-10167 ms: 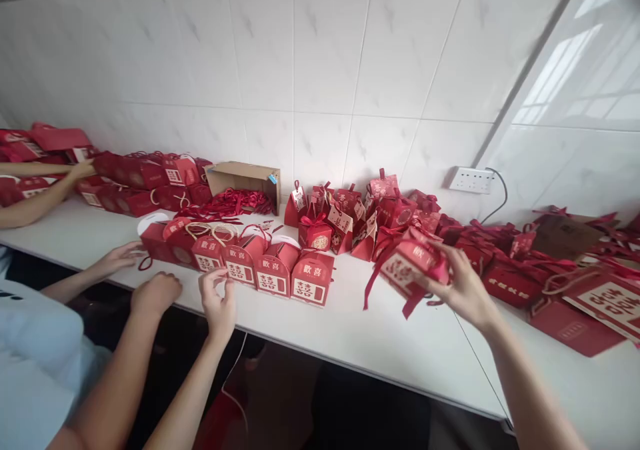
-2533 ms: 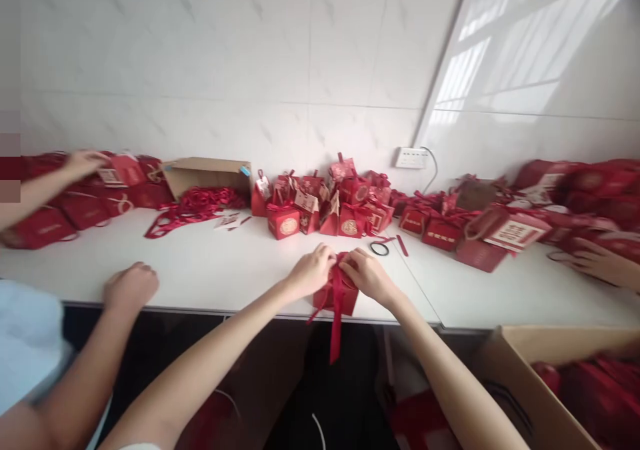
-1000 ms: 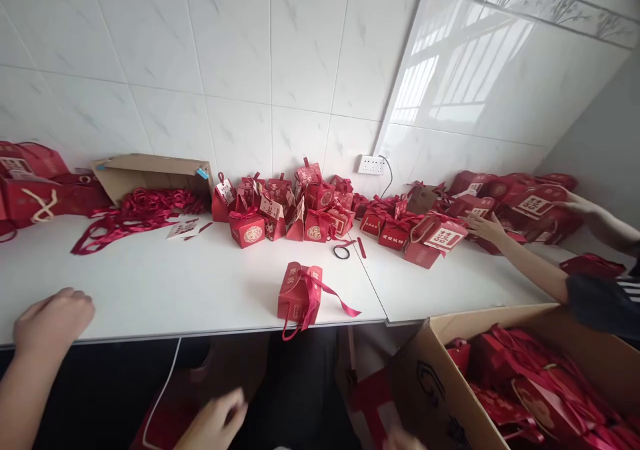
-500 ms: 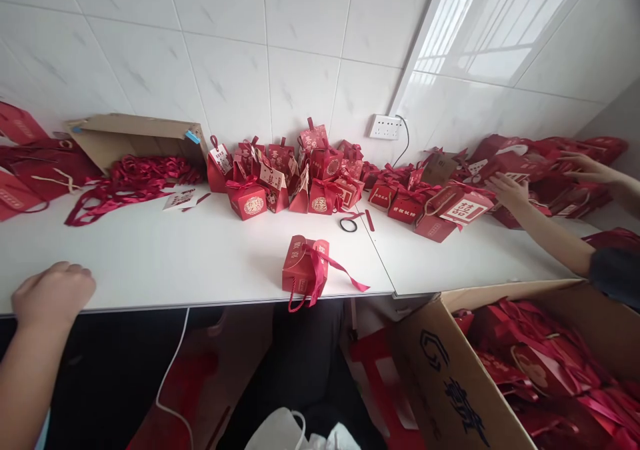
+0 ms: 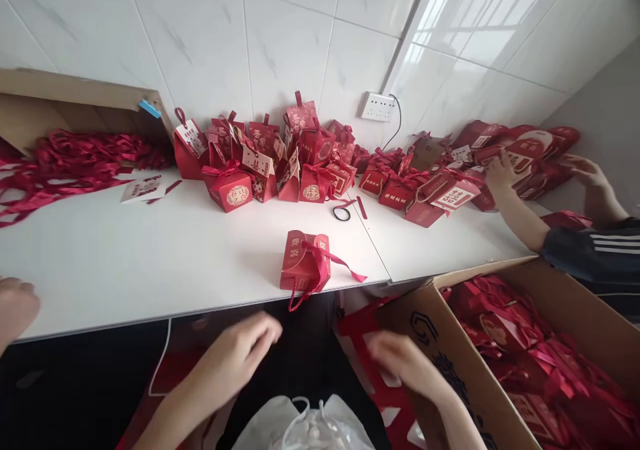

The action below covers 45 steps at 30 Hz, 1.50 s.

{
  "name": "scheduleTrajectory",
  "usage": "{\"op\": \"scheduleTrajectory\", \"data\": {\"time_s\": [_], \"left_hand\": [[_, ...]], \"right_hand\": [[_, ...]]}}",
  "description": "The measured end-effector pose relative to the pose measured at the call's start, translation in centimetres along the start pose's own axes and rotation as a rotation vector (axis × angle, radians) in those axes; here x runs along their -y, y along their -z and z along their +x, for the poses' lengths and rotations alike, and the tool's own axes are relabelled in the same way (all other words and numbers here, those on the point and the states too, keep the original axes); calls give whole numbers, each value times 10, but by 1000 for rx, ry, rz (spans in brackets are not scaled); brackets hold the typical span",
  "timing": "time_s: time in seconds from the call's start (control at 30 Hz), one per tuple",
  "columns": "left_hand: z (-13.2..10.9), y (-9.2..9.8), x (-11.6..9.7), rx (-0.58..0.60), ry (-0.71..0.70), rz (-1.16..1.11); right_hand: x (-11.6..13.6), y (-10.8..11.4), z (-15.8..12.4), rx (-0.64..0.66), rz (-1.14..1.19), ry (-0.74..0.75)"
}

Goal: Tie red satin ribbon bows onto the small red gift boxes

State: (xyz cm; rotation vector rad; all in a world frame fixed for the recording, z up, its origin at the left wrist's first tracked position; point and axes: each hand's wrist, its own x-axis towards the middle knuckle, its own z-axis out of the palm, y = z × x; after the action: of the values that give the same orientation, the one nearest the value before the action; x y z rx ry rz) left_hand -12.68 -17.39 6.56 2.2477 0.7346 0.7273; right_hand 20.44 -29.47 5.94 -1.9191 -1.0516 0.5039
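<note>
1. My left hand (image 5: 253,343) has its fingers curled narrow, nothing visible in them, near the table's (image 5: 150,263) front edge.
2. My right hand (image 5: 407,363) blurs beside the carton (image 5: 445,343); I cannot tell how wide its fingers are.
3. The box (image 5: 299,267) stands near that edge, ahead of my 2 hands, its ribbon (image 5: 345,267) trailing right.
4. Behind it lies 1 black ring (image 5: 343,219).

Bare forearms (image 5: 193,397) go with black trousers (image 5: 305,343) and, seemingly, a corded white top (image 5: 260,430).
</note>
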Motion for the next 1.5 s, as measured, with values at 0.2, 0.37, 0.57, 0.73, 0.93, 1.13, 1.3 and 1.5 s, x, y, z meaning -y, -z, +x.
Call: {"op": "scheduleTrajectory", "data": {"time_s": [0.2, 0.37, 0.57, 0.73, 0.93, 1.13, 1.3, 1.5], "left_hand": [[117, -19, 21, 28, -540, 252], [146, -19, 27, 186, -573, 229], [146, -20, 38, 189, -239, -296], [145, -23, 45, -151, 20, -701], [144, -22, 37, -408, 283, -970], [139, -18, 28, -680, 378, -1235], [126, -11, 20, -805, 285, -1317], [115, -7, 7, -948, 249, -1251]], "right_hand": [[16, -84, 8, 15, -6, 243], [29, -90, 44, 103, 0, 236], [30, -78, 30, 172, 348, 75], [30, -78, 29, 158, 819, 79], [42, -67, 36, 102, 942, 165], [63, -66, 47, 121, 1196, 190], [64, -70, 62, 212, 1365, 209], [53, -73, 79, 104, 1176, 223]]}}
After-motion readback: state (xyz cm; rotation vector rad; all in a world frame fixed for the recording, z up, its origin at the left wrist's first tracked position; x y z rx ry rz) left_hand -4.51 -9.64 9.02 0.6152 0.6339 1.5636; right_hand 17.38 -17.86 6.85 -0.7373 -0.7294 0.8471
